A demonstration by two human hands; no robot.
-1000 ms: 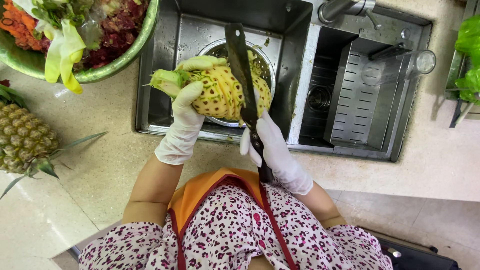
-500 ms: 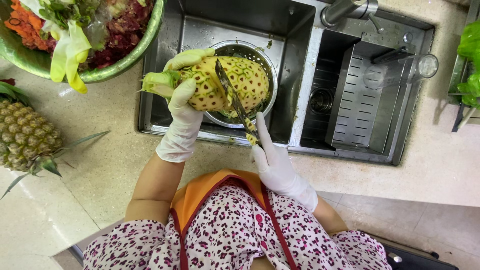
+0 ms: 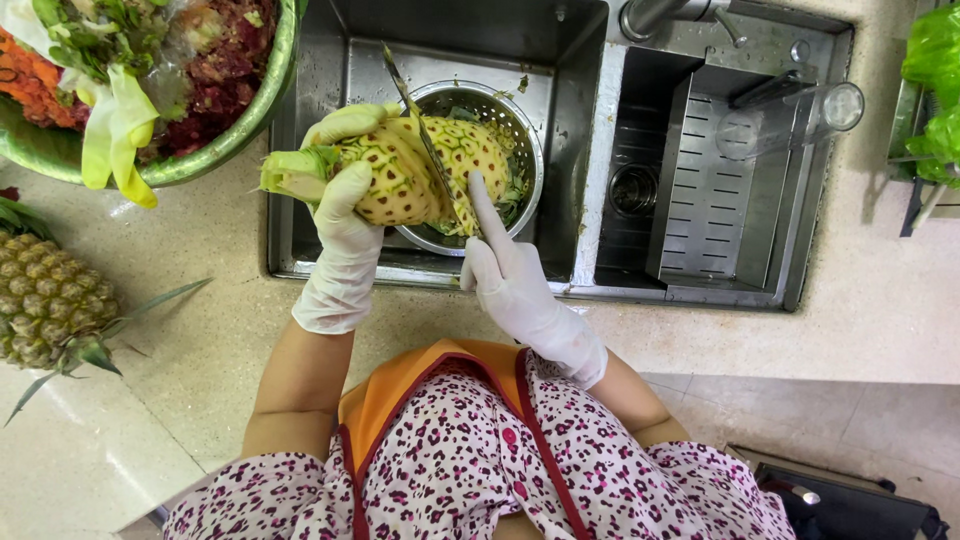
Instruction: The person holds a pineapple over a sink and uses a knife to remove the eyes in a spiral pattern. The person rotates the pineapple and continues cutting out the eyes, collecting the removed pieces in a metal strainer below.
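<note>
On the far left of the bench [image 3: 180,360], an unpeeled pineapple [image 3: 45,300] is lying on its side, and a green basin [image 3: 215,150] of scraps and peelings is sitting behind it.

The left hand [image 3: 345,235], gloved in white, is wrapping its grip around the crown end of the peeled pineapple [image 3: 420,170], holding it tilted over the metal colander [image 3: 520,140] in the left bowl of the steel sink [image 3: 310,250]. The right hand [image 3: 510,280], also gloved, is closing its grip on the handle of a knife [image 3: 425,145], forefinger stretched along the spine, with the blade lying edge-on across the fruit's flank. Further right, a drain rack [image 3: 715,200] and a clear tumbler [image 3: 800,120] are occupying the second bowl.

Risk, in my judgement: the blade is working close to the left-hand fingers, and wet gloves on slick fruit could let the pineapple turn or the edge skid toward that hand. The extended forefinger could also slide forward onto the blade.

Against the frame half a second earlier, the knife is standing steeper and further up the fruit, the forefinger is now raised along it, and the pineapple is sitting in much the same place over the colander.
</note>
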